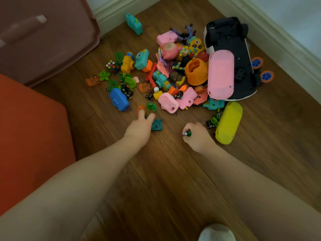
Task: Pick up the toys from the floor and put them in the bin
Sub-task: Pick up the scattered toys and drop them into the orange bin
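A heap of several small plastic toys (pixel 166 77) lies on the wooden floor ahead of me. My left hand (pixel 140 126) reaches forward with fingers apart, touching a dark teal square piece (pixel 157 125); a small orange toy (pixel 140 107) and a green one (pixel 151 106) lie just past its fingertips. My right hand (pixel 197 136) is closed around a small green toy (pixel 187 133). A yellow capsule (pixel 229 122) lies right of that hand, a pink capsule (pixel 220 74) and an overturned black toy car (pixel 231 54) beyond. The brownish-pink bin (pixel 43 37) stands at the upper left.
An orange-red cushioned seat (pixel 29 136) fills the left edge. White skirting boards (pixel 281 42) run along the walls behind the heap and to the right. A teal toy (pixel 134 24) lies apart near the bin. A white-socked foot (pixel 217 232) shows at the bottom.
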Demonstrator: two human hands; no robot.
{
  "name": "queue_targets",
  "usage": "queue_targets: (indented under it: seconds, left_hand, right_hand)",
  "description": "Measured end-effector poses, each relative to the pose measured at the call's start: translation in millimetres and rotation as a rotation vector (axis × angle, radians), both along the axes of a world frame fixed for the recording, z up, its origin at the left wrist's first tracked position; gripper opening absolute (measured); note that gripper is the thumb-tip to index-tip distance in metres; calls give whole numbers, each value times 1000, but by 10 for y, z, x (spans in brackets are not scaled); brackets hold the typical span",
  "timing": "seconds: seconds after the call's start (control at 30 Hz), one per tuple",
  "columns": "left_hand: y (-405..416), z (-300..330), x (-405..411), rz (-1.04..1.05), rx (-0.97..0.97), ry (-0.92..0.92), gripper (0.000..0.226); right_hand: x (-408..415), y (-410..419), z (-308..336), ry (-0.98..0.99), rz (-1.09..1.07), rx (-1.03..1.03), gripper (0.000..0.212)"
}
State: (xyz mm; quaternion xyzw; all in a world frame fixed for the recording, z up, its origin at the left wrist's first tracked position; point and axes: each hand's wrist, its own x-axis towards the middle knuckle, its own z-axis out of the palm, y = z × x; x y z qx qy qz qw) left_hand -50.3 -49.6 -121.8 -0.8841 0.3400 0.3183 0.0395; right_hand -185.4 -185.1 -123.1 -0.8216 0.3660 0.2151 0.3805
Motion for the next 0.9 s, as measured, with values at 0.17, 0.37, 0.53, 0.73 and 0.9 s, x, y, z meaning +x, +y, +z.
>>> queue_targets:
  seconds: [0.17, 0.37, 0.53, 0.73, 0.9]
  left_hand:
    - [85, 100, -33, 115, -104, 98, 52]
    - [172, 677, -183, 697, -502, 570, 46]
    - [509, 1435, -145, 1112, -723, 1104, 7]
    - [1408, 1706, 561, 1036, -868, 818, 30]
    - [2346, 1903, 563, 1078, -1162, 409, 29]
  right_hand:
    - [-96, 49, 232, 39, -323, 413, 11]
    - [8, 276, 560, -69, -590, 483, 7]
    - [358, 718, 1137, -388, -864, 903, 7]
    - [895, 1540, 1827, -488, -715, 1179, 8]
    - [1304, 2303, 2119, -418, -524, 1066, 16]
